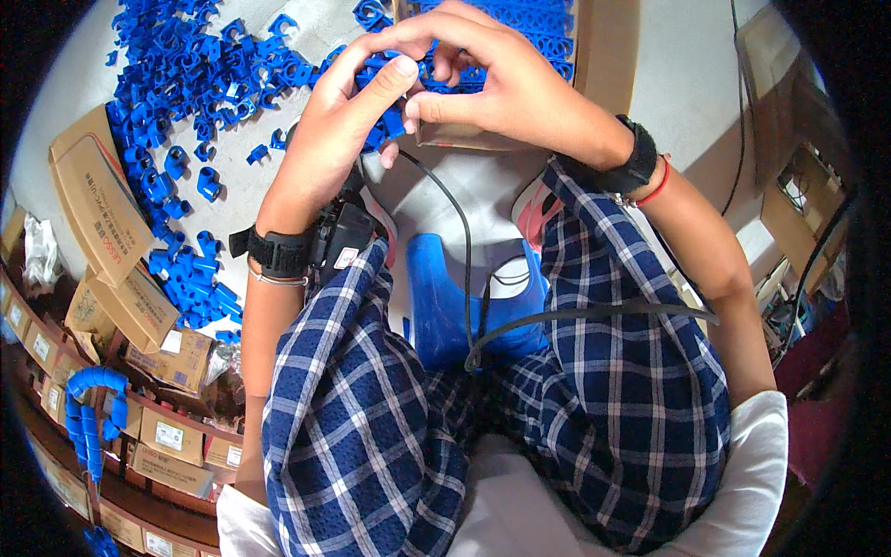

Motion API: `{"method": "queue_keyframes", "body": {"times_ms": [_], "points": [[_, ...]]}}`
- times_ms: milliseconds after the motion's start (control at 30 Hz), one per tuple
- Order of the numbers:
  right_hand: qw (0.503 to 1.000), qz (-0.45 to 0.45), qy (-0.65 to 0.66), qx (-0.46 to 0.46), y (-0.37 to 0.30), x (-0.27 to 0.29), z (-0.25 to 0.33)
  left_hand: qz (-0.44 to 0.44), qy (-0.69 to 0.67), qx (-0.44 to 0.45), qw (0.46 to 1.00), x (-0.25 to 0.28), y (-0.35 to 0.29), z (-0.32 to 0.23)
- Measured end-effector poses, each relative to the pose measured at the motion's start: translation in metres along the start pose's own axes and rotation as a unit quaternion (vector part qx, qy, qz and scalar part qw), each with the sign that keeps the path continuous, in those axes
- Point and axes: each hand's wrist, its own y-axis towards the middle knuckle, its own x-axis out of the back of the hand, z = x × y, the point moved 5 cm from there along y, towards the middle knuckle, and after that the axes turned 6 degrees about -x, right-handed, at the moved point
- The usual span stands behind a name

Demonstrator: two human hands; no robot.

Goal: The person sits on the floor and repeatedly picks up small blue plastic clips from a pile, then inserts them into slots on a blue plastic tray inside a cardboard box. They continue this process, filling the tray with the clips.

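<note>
Both my hands meet over the front left of an open cardboard box (605,70). Curled round blue plastic pipe clips (392,123), my left hand (339,121) has its thumb laid across them. From the right, my right hand (515,88) reaches in with thumb and fingers bent together at the same clips. Fingers cover much of these pieces, so their exact number and shape are hidden. Inside the box, blue clips (555,42) lie in neat rows behind my right hand.
Loose blue fittings (200,79) are heaped on the floor at left. Cardboard flaps (102,200) and shelved boxes (172,436) stand beyond them. Between my knees is a blue plastic stool (432,316). A black cable (594,316) crosses my lap. Another open carton (803,209) sits at right.
</note>
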Motion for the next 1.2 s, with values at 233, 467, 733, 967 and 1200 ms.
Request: {"method": "queue_keyframes", "body": {"times_ms": [233, 467, 733, 967, 1200], "points": [[0.999, -0.031, -0.002, -0.019, -0.003, 0.006, 0.003, 0.016, 0.007, -0.013, 1.0, -0.003, 0.0, -0.001], [0.998, -0.069, 0.006, 0.013, -0.008, 0.008, 0.014, 0.003, 0.019, -0.023, 1.0, 0.001, -0.002, 0.001], [0.999, -0.037, -0.037, 0.006, -0.008, 0.007, 0.009, -0.029, -0.003, 0.016, 0.999, 0.008, 0.0, 0.009], [0.986, -0.051, -0.064, -0.146, -0.018, 0.025, -0.026, -0.092, 0.162, -0.055, 0.981, 0.022, 0.004, 0.002], [0.918, 0.111, -0.259, -0.278, -0.04, 0.021, -0.068, -0.109, 0.393, -0.114, 0.906, 0.041, 0.01, 0.007]]}}
